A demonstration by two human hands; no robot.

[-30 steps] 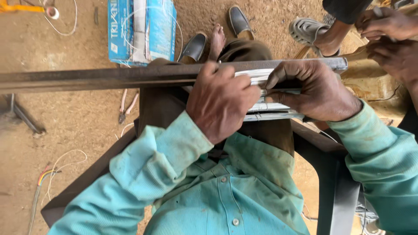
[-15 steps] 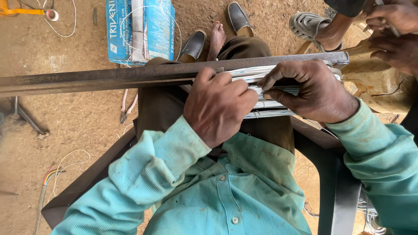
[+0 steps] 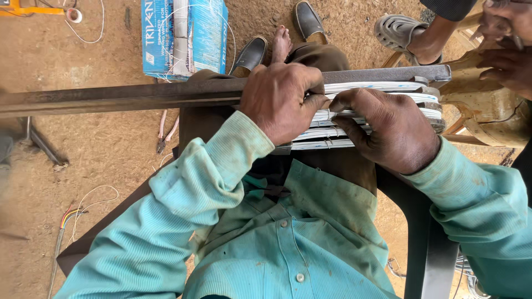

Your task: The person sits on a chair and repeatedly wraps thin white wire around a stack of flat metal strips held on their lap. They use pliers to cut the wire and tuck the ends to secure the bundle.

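Against the long steel bar (image 3: pixel 138 97) lying across the seated person's lap, little has shifted in the last second: the left hand (image 3: pixel 280 99) stays curled over the bundle of white wire coils (image 3: pixel 382 102) just below the bar, and the right hand (image 3: pixel 390 130) has drawn slightly closer, fingers pinching the strands. The winding still looks mid-way. Beyond the bar's right end, another person's hands (image 3: pixel 507 52) steady a wooden block (image 3: pixel 487 111).
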